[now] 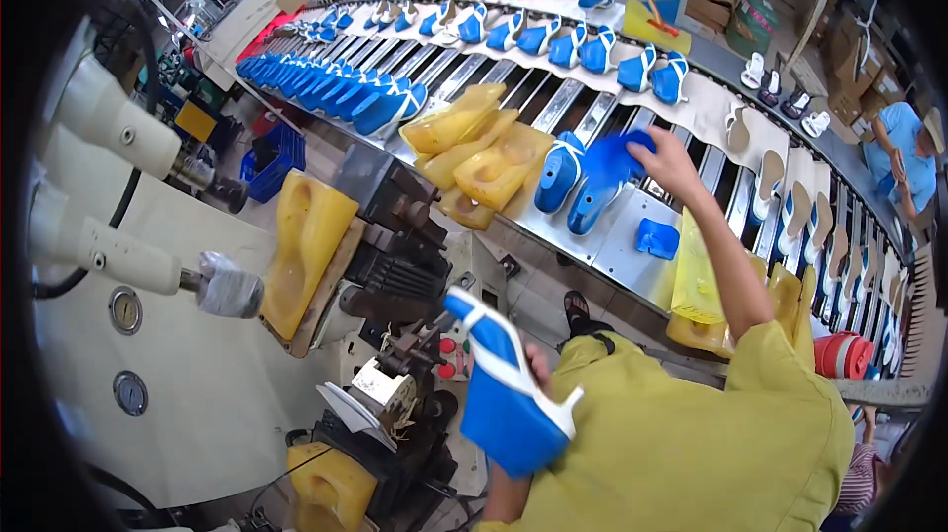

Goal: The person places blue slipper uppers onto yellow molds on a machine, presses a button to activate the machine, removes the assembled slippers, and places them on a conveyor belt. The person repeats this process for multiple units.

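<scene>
My left hand (537, 366) is wrapped round a blue wedge sandal (509, 399) with white straps. The sandal is tilted in front of my body and hides most of that hand. Over the metal worktop (632, 211) of the conveyor, my right hand (667, 163) closes on the edge of a bright blue, blurred piece (624, 152). This piece overlaps a blue shoe form (591, 204), and I cannot tell whether they are joined. Just left of them stands another blue sandal with white straps (560, 175). A small curved blue piece (657, 238) lies on the metal.
Yellow moulded pads (504, 165) are piled on the conveyor's near edge. At left stands a machine with a yellow pad (304, 246) mounted on it. Rows of blue sandals (326, 86) line the conveyor (583, 113). A person in blue (904, 152) is at the far right.
</scene>
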Demonstrator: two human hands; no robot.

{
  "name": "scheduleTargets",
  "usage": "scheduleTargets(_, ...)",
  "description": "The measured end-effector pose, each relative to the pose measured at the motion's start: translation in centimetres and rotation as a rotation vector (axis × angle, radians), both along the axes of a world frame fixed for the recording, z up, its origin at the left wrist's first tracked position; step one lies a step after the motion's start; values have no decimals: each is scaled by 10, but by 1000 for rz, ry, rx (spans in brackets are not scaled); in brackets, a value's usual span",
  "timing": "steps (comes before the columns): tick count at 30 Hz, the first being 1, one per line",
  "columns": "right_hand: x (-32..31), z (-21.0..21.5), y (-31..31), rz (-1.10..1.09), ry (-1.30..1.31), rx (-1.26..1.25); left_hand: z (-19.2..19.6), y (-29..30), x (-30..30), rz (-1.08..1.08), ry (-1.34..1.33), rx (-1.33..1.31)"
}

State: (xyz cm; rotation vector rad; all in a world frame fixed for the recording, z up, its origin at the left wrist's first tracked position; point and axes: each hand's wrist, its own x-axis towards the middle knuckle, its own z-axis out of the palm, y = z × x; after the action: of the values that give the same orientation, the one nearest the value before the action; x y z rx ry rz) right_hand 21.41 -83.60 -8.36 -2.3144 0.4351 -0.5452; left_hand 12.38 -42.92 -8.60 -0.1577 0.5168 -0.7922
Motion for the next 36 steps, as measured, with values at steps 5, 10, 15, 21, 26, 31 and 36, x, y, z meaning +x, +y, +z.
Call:
scheduleTargets(5,-68,-179,-87,-69,542,-92,-60,-79,72,-39,-222,-158)
scheduleTargets(10,-87,-207,-78,-206,658,-135,-62,-133,129,-181,-301,-59)
scheduleTargets(15,-61,-141,-14,-181,247,466,-93,-168,193,-415,-496,393)
scheduleTargets(21,-45,-71,19,70,-107,1757,-63,-311,202,-546,-670,488)
scheduleTargets(26,-22,-114,-69,-346,-414,1656,-73,-374,208,-854,-1066,824)
scheduleTargets(31,38,-201,-231,-679,-451,1324,-75,-333,201,-920,-1165,797)
scheduleTargets(36,24,-284,-399,-338,349,-267,-82,-271,198,-805,-1131,757)
